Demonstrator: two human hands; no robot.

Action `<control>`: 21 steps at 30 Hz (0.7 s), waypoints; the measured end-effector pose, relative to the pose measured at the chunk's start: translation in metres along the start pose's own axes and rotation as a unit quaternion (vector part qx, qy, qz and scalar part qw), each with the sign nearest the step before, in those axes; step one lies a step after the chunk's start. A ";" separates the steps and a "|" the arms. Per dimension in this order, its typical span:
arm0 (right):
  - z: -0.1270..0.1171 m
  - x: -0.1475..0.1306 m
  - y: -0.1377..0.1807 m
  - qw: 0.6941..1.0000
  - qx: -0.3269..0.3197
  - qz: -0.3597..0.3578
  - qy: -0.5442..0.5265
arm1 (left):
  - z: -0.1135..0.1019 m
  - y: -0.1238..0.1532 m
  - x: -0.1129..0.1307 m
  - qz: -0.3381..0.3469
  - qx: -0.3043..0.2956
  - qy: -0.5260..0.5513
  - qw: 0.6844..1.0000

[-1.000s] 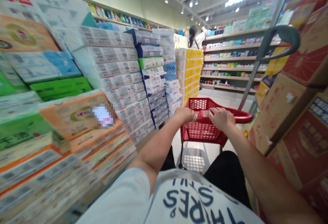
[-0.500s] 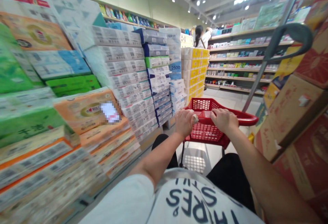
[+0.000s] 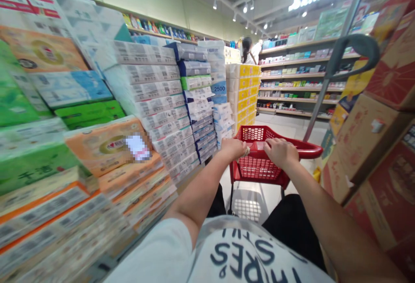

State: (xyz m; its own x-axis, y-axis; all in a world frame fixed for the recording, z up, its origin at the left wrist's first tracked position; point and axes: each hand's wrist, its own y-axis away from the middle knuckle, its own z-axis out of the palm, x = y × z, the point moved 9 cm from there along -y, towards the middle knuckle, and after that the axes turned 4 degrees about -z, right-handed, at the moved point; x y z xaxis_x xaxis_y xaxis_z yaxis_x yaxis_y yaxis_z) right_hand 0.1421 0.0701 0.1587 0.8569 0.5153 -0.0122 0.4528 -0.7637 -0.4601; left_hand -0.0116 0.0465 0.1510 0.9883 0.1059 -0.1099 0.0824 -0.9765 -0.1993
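Observation:
Ahead of my body is a red plastic shopping cart [image 3: 259,170] with a lattice basket, its bar-shaped handle [image 3: 309,150] towards me. My left hand [image 3: 234,147] is closed at the left part of the handle. By its fingers shows a small pale thing [image 3: 247,150], too small to name. My right hand [image 3: 282,152] wraps round the handle right of the middle, fingers curled over the top. Inside the basket I can make out no goods; both hands hide part of the handle.
Tall stacks of tissue packs [image 3: 155,97] line the left side. Yellow-and-white packs [image 3: 246,88] stand further on, with a person [image 3: 249,54] behind them. Cardboard boxes [image 3: 366,140] and a metal pole with a grey loop [image 3: 330,58] are close on the right. Stocked shelves [image 3: 298,75] cross the back.
The view has shifted slightly, and the cart sits a little further left in it. My left hand has turned at the wrist on the handle; the right keeps its hold.

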 end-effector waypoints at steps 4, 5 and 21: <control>0.001 0.001 0.000 1.000 0.002 0.003 -0.004 | -0.007 0.022 -0.001 -0.007 0.136 0.041 0.990; 0.001 0.001 0.000 1.000 0.002 0.005 -0.005 | -0.010 0.031 -0.003 -0.014 0.184 0.056 0.981; -0.002 -0.003 0.002 1.000 0.011 0.000 0.009 | 0.004 -0.009 -0.002 0.041 -0.079 -0.016 0.996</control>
State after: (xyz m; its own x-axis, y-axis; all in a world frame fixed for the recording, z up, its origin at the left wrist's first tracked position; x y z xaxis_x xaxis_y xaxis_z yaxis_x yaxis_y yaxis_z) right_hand 0.1411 0.0661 0.1598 0.8610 0.5086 0.0034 0.4476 -0.7546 -0.4798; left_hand -0.0150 0.0559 0.1491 0.9883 0.0281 -0.1500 0.0235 -0.9992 -0.0321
